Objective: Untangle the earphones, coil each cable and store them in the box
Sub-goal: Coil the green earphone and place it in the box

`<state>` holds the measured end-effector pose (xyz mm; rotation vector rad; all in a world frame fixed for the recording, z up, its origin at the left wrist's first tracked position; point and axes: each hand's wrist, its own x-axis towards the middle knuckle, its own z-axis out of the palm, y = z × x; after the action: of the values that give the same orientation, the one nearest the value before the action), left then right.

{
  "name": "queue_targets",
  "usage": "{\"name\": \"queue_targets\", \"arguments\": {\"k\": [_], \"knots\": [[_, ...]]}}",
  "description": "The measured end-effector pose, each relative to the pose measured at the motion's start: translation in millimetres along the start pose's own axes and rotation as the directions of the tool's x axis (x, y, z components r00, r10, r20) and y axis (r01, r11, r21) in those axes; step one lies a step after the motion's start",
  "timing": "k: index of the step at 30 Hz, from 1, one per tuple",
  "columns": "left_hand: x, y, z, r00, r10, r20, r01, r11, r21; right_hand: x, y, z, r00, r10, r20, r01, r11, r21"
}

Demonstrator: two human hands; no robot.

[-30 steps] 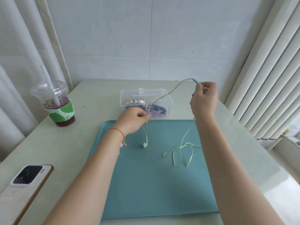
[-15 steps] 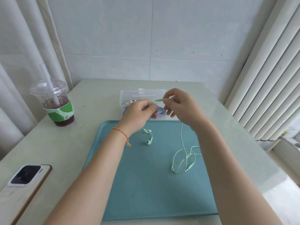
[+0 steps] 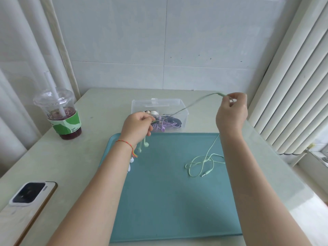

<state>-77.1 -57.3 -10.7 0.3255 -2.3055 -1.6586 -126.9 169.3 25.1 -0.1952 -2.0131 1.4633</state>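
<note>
**Fingers draw a green cable taut above the tray**

Fingers of the person's left hand (image 3: pixel 137 126) pinch the pale green earphone cable (image 3: pixel 192 103) near its two earbuds (image 3: pixel 143 146), which dangle over the teal plastic tray (image 3: pixel 159 201). A clear plastic storage box (image 3: pixel 184 113), already holding purple and dark earphones, sits just behind the tray. To the right, the raised right hand (image 3: pixel 231 112) pinches the cable higher, its slack and metal jack plug (image 3: pixel 205 173) lying looped on the tray. Coiling well likely means keeping the span lightly tensioned and clearing that crossed slack first.
</note>
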Motion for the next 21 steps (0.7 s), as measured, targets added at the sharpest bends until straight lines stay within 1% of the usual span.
{"name": "queue_targets", "arguments": {"k": [3,4,5,6,7,9,10,11,12,13,14,15,16,17,18,19,20,21], "knots": [[2.5,0.9,1.6,0.998,-0.061,0.002,0.060,0.993,-0.098,-0.2,1.7,1.4,0.997,0.017,0.074,-0.010,0.995,-0.095],[2.9,0.6,1.4,0.998,-0.061,0.003,0.061,0.994,-0.096,0.0,2.9,2.7,0.996,0.029,0.085,-0.020,0.995,-0.097],[2.7,0.4,0.2,0.999,-0.046,-0.010,0.045,0.998,-0.053,0.1,4.0,3.5,0.996,0.036,0.081,-0.031,0.997,-0.072],[3.1,-0.9,-1.3,0.999,-0.020,-0.031,0.021,0.999,0.030,0.4,5.0,4.0,0.998,0.036,0.058,-0.034,0.999,-0.035],[4.2,-3.0,-3.0,0.998,0.002,-0.057,0.008,0.986,0.165,1.0,4.5,3.8,0.999,0.029,0.021,-0.029,1.000,0.002],[3.2,-5.7,-3.8,0.995,0.036,-0.092,0.013,0.876,0.483,0.5,1.1,2.9,1.000,0.026,-0.012,-0.025,0.995,0.096],[3.1,-6.2,-2.4,0.994,0.065,-0.090,-0.008,0.848,0.530,-0.8,-1.8,2.7,0.999,0.030,0.025,-0.034,0.989,0.144],[2.6,-4.8,-0.6,0.993,0.089,-0.071,-0.044,0.872,0.487,-3.3,-6.2,3.1,0.994,0.029,0.105,-0.048,0.981,0.188],[1.7,-1.6,2.1,0.992,0.110,-0.056,-0.083,0.932,0.354,-6.4,-10.3,4.2,0.975,0.018,0.223,-0.066,0.976,0.208],[-1.3,4.2,5.0,0.991,0.122,-0.050,-0.112,0.978,0.176,-10.0,-13.6,5.4,0.933,-0.005,0.359,-0.072,0.977,0.199],[-4.8,9.9,8.0,0.991,0.130,-0.043,-0.129,0.991,0.021,-14.3,-16.1,7.1,0.872,-0.036,0.488,-0.054,0.984,0.169],[-8.5,16.0,10.3,0.991,0.134,-0.013,-0.134,0.987,-0.084,-18.4,-17.2,9.0,0.801,-0.068,0.595,-0.013,0.991,0.131],[-11.1,20.4,13.3,0.990,0.136,0.039,-0.128,0.979,-0.156,-22.5,-18.3,10.7,0.733,-0.096,0.673,0.039,0.994,0.099],[-13.0,23.0,16.4,0.984,0.141,0.105,-0.117,0.972,-0.204,-26.4,-19.4,12.3,0.678,-0.117,0.726,0.086,0.993,0.079],[-14.7,23.7,18.5,0.973,0.153,0.174,-0.111,0.967,-0.229,-29.2,-19.8,14.1,0.641,-0.132,0.756,0.115,0.990,0.076],[-18.3,25.1,19.8,0.959,0.160,0.234,-0.104,0.967,-0.235,-31.5,-20.7,15.0,0.629,-0.143,0.764,0.124,0.989,0.083],[-19.9,25.1,20.3,0.949,0.156,0.273,-0.095,0.970,-0.224,-32.3,-20.6,15.7,0.642,-0.147,0.753,0.115,0.989,0.094],[-20.3,24.5,20.1,0.947,0.140,0.290,-0.080,0.974,-0.210,-31.6,-20.3,16.0,0.676,-0.141,0.723,0.096,0.990,0.102]]}}
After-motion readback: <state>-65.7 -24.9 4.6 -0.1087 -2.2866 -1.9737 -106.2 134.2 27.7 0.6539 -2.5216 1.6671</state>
